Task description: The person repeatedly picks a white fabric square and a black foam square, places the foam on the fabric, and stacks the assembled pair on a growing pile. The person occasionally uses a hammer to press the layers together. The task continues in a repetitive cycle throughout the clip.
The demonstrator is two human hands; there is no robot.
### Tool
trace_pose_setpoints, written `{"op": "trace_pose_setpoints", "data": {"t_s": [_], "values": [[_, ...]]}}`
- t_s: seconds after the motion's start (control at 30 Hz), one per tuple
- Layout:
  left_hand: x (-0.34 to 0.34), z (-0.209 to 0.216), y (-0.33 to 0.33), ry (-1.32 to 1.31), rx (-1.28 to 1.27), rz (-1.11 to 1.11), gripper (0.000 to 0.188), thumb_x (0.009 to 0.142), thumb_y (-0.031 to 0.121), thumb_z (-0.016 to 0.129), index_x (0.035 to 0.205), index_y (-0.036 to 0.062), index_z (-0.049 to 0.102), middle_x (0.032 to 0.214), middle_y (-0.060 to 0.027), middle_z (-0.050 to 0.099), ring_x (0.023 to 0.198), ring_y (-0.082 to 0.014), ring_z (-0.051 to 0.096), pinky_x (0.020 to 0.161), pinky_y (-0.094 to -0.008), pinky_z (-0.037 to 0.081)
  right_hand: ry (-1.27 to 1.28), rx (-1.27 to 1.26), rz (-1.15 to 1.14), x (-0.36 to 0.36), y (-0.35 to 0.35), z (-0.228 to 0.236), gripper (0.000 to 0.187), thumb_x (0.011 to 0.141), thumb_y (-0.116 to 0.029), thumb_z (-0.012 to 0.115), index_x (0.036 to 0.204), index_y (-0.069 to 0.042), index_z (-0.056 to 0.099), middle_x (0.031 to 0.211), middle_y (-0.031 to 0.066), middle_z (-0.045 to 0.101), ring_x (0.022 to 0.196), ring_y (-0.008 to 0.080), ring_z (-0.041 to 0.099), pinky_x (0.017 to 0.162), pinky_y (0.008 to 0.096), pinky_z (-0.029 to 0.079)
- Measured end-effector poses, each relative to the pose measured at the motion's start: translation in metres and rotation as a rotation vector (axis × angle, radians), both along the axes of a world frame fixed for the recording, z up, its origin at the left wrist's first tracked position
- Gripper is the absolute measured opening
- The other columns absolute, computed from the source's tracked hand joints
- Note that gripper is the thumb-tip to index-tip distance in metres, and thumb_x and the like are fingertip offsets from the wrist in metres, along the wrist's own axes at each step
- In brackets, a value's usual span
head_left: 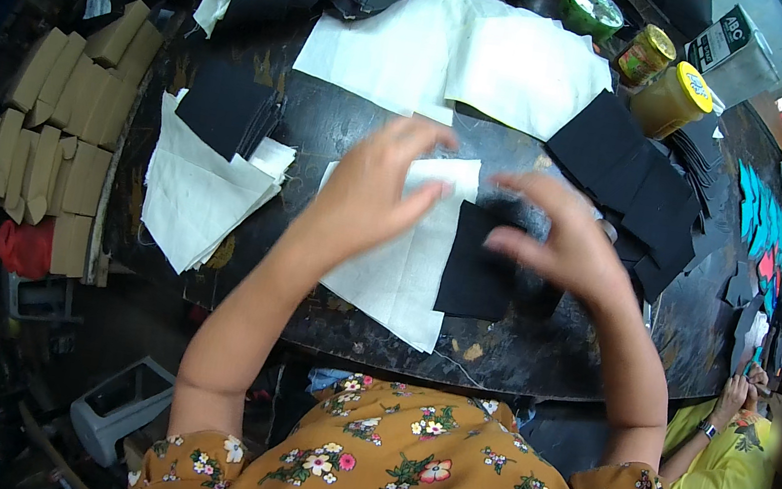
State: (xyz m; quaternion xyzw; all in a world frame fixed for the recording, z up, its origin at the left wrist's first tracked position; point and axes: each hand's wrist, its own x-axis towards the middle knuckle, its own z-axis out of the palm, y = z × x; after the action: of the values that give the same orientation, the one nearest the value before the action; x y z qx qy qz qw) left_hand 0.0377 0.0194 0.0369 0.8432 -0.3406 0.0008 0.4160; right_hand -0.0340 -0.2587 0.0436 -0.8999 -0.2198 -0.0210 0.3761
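My left hand (381, 187) is over a white cloth piece (392, 290) in the middle of the dark table. Its thumb and fingers curve apart with nothing visible between them. To the right my right hand (563, 232) hovers over a black square piece (479, 276), thumb spread from the fingers. The black piece lies against the right edge of the white cloth. A dark blur under the right hand cannot be made out. I cannot tell whether either hand touches the material below.
White cloth sheets (534, 64) lie at the back. At left, black pieces (227, 109) rest on folded white cloth (200, 201). Overlapping black pieces (627, 184) lie at right, near a yellow-lidded jar (673, 100) and a metal can (732, 58). A person in yellow (727, 467) works at the right.
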Motion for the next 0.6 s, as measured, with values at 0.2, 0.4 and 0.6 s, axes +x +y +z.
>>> {"op": "trace_pose_setpoints", "data": {"t_s": [0.2, 0.4, 0.6], "values": [[0.159, -0.009, -0.082, -0.154, -0.001, 0.238, 0.063, 0.089, 0.031, 0.084, 0.142, 0.0033, 0.065, 0.137, -0.0212, 0.072, 0.129, -0.0354, 0.068, 0.109, -0.0437, 0.053, -0.246, -0.138, -0.369, 0.095, -0.075, 0.004, 0.044, 0.096, -0.012, 0.073, 0.140, -0.006, 0.067, 0.127, 0.0183, 0.074, 0.121, 0.0392, 0.069, 0.104, 0.0470, 0.053], [0.207, -0.019, -0.132, -0.049, 0.383, 0.325, 0.061, 0.083, 0.036, 0.087, 0.137, 0.0127, 0.073, 0.136, -0.0159, 0.073, 0.128, -0.0364, 0.067, 0.109, -0.0519, 0.049, -0.135, -0.484, -0.445, 0.124, -0.090, -0.017, 0.050, 0.097, -0.016, 0.068, 0.147, -0.018, 0.063, 0.130, 0.0088, 0.075, 0.126, 0.0308, 0.064, 0.102, 0.0527, 0.048], [0.212, -0.016, -0.130, -0.212, 0.277, 0.313, 0.023, 0.081, 0.022, 0.086, 0.103, 0.0163, 0.082, 0.116, -0.0093, 0.077, 0.113, -0.0317, 0.072, 0.098, -0.0519, 0.051, -0.275, -0.543, -0.475, 0.124, -0.085, -0.031, 0.036, 0.098, -0.014, 0.062, 0.131, -0.016, 0.076, 0.133, 0.0033, 0.073, 0.125, 0.0274, 0.064, 0.101, 0.0513, 0.046]]}}
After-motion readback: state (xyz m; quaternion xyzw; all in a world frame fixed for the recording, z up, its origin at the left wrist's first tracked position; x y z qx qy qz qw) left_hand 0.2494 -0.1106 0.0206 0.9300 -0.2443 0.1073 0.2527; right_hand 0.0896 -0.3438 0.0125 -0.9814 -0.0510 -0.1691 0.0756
